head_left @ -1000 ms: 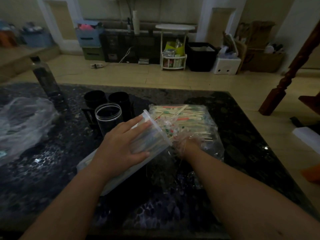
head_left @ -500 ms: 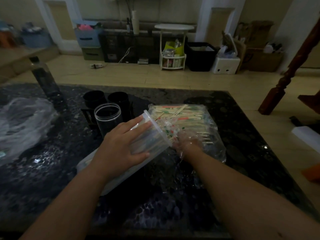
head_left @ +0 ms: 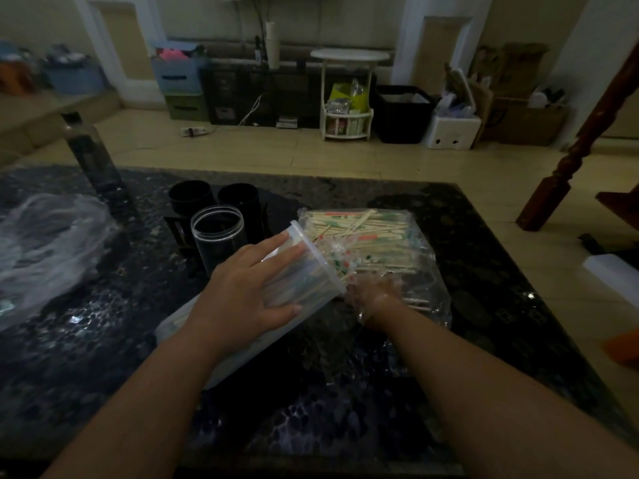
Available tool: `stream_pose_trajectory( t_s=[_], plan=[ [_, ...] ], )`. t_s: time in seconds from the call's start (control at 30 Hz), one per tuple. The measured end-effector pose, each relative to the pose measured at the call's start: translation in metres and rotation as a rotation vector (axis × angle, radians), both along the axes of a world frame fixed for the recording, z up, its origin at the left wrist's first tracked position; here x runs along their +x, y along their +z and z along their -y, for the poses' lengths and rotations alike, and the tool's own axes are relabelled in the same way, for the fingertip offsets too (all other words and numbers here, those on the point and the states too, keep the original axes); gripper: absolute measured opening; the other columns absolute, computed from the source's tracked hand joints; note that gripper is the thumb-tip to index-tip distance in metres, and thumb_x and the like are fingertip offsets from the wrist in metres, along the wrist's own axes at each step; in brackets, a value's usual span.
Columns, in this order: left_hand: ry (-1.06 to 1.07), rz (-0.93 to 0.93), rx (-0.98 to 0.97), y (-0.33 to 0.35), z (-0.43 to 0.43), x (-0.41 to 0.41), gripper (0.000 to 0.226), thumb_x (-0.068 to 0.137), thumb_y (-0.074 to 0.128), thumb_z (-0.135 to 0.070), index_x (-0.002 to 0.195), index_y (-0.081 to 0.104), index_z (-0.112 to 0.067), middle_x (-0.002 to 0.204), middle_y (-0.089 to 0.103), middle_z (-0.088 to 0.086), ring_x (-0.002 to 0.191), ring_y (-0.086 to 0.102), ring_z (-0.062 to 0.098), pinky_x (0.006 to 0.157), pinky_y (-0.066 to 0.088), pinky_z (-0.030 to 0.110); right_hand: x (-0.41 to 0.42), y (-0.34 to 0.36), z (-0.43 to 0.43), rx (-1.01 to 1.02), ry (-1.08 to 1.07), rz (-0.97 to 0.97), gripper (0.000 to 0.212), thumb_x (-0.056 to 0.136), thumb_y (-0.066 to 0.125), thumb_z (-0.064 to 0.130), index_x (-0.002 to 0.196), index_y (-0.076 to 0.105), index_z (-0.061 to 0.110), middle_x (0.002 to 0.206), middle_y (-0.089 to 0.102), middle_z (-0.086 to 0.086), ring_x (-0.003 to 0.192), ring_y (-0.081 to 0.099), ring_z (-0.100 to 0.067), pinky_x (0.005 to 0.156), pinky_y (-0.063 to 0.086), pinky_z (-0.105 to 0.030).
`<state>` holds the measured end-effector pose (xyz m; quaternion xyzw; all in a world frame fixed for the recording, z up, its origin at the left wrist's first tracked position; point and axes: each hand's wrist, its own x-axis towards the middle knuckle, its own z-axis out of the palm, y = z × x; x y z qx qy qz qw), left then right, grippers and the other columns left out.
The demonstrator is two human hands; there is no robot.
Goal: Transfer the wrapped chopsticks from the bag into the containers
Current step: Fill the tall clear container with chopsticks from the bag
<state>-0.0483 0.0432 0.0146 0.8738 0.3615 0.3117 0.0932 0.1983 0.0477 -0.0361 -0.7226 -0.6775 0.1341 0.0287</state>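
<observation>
A clear plastic bag [head_left: 425, 271] full of wrapped chopsticks [head_left: 373, 233] lies on the dark table [head_left: 345, 420]. My left hand [head_left: 249, 288] grips a tall clear container [head_left: 311, 271] from above, thumb round its side. The container is tilted, with its open mouth against the bag's opening. My right hand [head_left: 375, 295] is inside the bag, seen blurred through the plastic. Its fingers are curled on a bunch of chopsticks right at the container's mouth. Some chopsticks show inside the container.
An upright clear jar [head_left: 218, 236] and two black cups [head_left: 192, 197] stand just behind my left hand. A crumpled clear bag [head_left: 45, 243] lies at the left. A dark bottle [head_left: 86, 153] stands at the far left edge. A wooden post [head_left: 581, 133] rises to the right.
My right hand has shifted slightly up and left inside the bag, toward the container's mouth. My left hand and the tilted container have stayed put.
</observation>
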Motion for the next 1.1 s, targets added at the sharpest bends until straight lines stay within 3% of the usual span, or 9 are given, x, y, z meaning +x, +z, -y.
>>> stream_pose_trajectory(
  t_s=[0.03,0.1,0.17,0.27,0.43,0.67,0.8,0.9,1.1],
  plan=[
    [0.000,-0.001,-0.003,0.000,0.000,0.000,0.080,0.068,0.062,-0.061,0.142,0.045,-0.038,0.150,0.032,-0.017,0.131,0.043,0.016,0.107,0.037,0.040,0.001,-0.004,0.000,-0.051,-0.024,-0.026,0.037,0.100,0.051,0.009,0.136,0.050,-0.002,0.140,0.050,-0.019,0.128,0.046,-0.031,0.071,0.038,0.001],
    [-0.004,-0.005,-0.001,0.000,0.000,0.001,0.080,0.068,0.062,-0.061,0.142,0.045,-0.037,0.150,0.032,-0.017,0.131,0.043,0.017,0.106,0.038,0.041,-0.002,-0.004,0.004,-0.090,-0.075,-0.013,0.033,0.093,0.060,0.020,0.126,0.060,0.017,0.132,0.058,-0.014,0.120,0.053,-0.032,0.095,0.045,-0.027],
    [-0.012,-0.007,0.004,0.000,0.001,0.000,0.080,0.068,0.063,-0.061,0.142,0.046,-0.035,0.150,0.032,-0.017,0.131,0.044,0.018,0.106,0.039,0.042,-0.004,-0.003,0.015,-0.081,-0.083,-0.008,0.032,0.092,0.060,0.025,0.123,0.062,0.023,0.126,0.061,-0.013,0.116,0.057,-0.032,0.094,0.044,-0.035],
    [-0.006,-0.021,0.007,0.000,0.001,0.000,0.081,0.068,0.061,-0.062,0.142,0.046,-0.035,0.150,0.031,-0.018,0.131,0.044,0.019,0.106,0.037,0.040,-0.006,-0.012,0.032,-0.003,-0.087,0.042,0.044,0.094,0.052,0.031,0.138,0.048,0.024,0.133,0.054,-0.013,0.121,0.051,-0.032,0.097,0.040,-0.037],
    [0.002,-0.032,0.008,0.001,0.002,0.000,0.081,0.067,0.061,-0.062,0.143,0.046,-0.035,0.150,0.031,-0.017,0.131,0.043,0.018,0.105,0.036,0.037,-0.010,-0.007,0.061,0.047,-0.030,0.256,0.052,0.097,0.041,0.018,0.148,0.031,0.015,0.132,0.048,-0.012,0.122,0.045,-0.031,0.101,0.037,-0.040],
    [-0.003,-0.023,-0.010,0.001,0.004,-0.001,0.080,0.068,0.059,-0.063,0.143,0.044,-0.039,0.149,0.030,-0.021,0.132,0.040,0.015,0.105,0.032,0.033,-0.010,0.012,0.081,0.061,-0.050,0.301,0.052,0.097,0.042,0.011,0.149,0.032,0.014,0.126,0.060,-0.007,0.113,0.059,-0.028,0.094,0.044,-0.036],
    [0.001,-0.024,-0.012,0.000,0.003,-0.001,0.081,0.067,0.059,-0.064,0.143,0.044,-0.039,0.149,0.030,-0.021,0.131,0.042,0.016,0.106,0.035,0.037,-0.014,0.028,0.095,-0.057,-0.032,0.136,0.030,0.096,0.047,0.023,0.122,0.059,0.016,0.119,0.065,-0.011,0.107,0.064,-0.031,0.088,0.049,-0.037],
    [-0.001,-0.050,0.000,0.000,0.004,0.000,0.082,0.067,0.059,-0.064,0.143,0.044,-0.038,0.150,0.030,-0.020,0.130,0.043,0.019,0.105,0.038,0.041,-0.018,0.045,0.110,-0.063,-0.005,0.085,0.039,0.092,0.052,0.053,0.107,0.064,0.020,0.107,0.066,-0.009,0.099,0.064,-0.030,0.080,0.047,-0.034],
    [-0.004,-0.029,-0.014,-0.001,0.005,-0.004,0.081,0.067,0.062,-0.063,0.142,0.045,-0.038,0.151,0.033,-0.016,0.131,0.044,0.019,0.106,0.038,0.042,-0.023,0.095,0.116,0.080,0.089,0.190,0.028,0.087,0.050,0.044,0.097,0.065,0.022,0.097,0.067,-0.004,0.095,0.064,-0.029,0.073,0.044,-0.033]
  ],
)
